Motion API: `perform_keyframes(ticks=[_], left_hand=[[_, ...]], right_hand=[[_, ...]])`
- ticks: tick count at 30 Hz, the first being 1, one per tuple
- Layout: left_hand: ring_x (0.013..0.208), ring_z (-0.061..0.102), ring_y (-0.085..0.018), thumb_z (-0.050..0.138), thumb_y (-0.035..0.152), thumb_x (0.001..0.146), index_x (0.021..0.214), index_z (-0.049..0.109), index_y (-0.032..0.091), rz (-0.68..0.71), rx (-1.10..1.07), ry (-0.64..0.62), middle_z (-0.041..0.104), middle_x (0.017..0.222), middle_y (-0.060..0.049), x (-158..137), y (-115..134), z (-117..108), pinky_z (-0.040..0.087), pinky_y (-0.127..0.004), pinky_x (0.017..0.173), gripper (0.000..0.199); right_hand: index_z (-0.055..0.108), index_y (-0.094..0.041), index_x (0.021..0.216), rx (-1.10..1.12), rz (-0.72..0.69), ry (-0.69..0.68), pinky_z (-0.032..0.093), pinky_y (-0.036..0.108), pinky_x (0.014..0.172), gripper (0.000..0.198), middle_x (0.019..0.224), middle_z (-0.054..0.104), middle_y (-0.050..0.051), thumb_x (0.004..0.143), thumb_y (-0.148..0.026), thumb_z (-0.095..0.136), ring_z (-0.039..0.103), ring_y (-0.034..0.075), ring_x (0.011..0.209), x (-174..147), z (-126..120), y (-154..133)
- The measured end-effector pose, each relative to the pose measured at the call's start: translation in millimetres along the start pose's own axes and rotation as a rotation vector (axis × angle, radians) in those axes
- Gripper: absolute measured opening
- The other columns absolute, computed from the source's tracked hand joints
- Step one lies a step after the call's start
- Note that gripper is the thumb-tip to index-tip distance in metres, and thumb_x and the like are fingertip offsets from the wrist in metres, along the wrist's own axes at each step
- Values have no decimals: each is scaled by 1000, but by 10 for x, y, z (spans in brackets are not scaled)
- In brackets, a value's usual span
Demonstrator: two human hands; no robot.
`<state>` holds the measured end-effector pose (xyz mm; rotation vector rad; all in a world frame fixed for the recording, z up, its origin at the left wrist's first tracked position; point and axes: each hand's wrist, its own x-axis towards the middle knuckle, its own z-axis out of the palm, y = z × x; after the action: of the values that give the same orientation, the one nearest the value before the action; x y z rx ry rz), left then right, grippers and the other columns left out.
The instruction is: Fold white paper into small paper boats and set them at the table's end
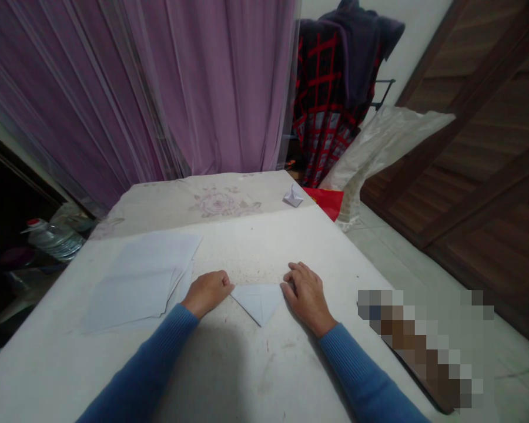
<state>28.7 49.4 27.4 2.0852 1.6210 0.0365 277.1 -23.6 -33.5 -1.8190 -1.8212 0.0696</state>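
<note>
A folded white paper triangle point(257, 301) lies on the table between my hands, its point toward me and its long straight edge away from me. My left hand point(209, 292) is closed, with thumb and forefinger pinched at the triangle's left corner. At the right corner, the thumb of my right hand point(307, 294) touches the paper. The other fingers of that hand are loosely bent and apart from the thumb, resting on the table. Left of my left hand lies a stack of white paper sheets point(136, 279).
A small folded paper piece point(293, 196) sits near the table's far right corner. A flowered cloth covers the table point(229, 235). A pixelated object point(418, 352) lies at the right edge. Beyond are a purple curtain point(220, 88), a water bottle point(55, 239) and a plastic bag point(379, 147).
</note>
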Motion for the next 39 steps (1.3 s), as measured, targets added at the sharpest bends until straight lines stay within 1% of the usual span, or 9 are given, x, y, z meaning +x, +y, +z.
perform_keyframes(ticks=[5,9,13,19,25,30,34,36,39], left_hand=[[80,60,-20,52,33,88,91,59,22,23,140,112,67,87,-2,-115,14,107,34,-28,66,12],[91,58,-22,42,21,95,90,59,21,209,373,254,64,94,-5,-222,24,249,38,-31,74,17],[91,56,-25,44,11,91,92,62,20,284,497,272,64,91,-7,-357,66,310,39,-37,78,20],[97,59,-28,43,30,97,105,65,16,259,461,401,66,107,-13,-580,148,475,41,-42,82,27],[119,54,-34,45,38,96,126,60,12,262,466,466,59,133,-18,-658,107,732,42,-46,91,43],[126,51,-37,42,46,96,133,56,10,332,404,513,55,139,-19,-661,-27,839,37,-52,102,54],[127,51,-36,39,49,96,135,55,11,331,368,581,55,139,-18,-653,-62,889,30,-55,110,56],[129,49,-35,39,50,96,136,54,13,322,375,579,55,139,-17,-642,-54,890,26,-55,113,57],[132,47,-35,41,53,93,137,53,15,273,389,506,54,141,-16,-616,-34,845,24,-55,114,60]], right_hand=[[64,-20,89,-95,-63,71,40,40,92,12,118,63,11,90,-19,51,52,26,113,-5,-37,-73],[66,-19,85,-242,-205,-47,41,33,78,17,98,66,8,89,-11,52,56,22,89,-7,-30,-137],[67,-18,83,-273,-255,-95,43,31,76,22,88,66,7,87,-4,50,56,20,81,-31,-13,-137],[69,-20,91,-207,-214,-78,46,31,80,23,98,69,8,91,-12,47,60,20,86,-132,-84,-209],[68,-18,109,-205,-195,-34,47,35,92,25,115,68,10,94,-23,48,60,23,101,-278,-92,-336],[67,-16,116,-207,-196,-28,44,40,99,30,122,65,12,94,-24,48,58,26,110,-356,-63,-342],[63,-14,123,-220,-171,-36,38,44,105,35,131,61,13,94,-24,46,54,28,120,-407,-23,-345],[59,-12,127,-235,-146,-45,35,45,107,38,136,58,14,94,-24,45,51,29,126,-438,3,-347],[54,-11,133,-270,-99,-46,33,49,108,43,142,52,17,94,-28,45,46,31,131,-473,32,-342]])
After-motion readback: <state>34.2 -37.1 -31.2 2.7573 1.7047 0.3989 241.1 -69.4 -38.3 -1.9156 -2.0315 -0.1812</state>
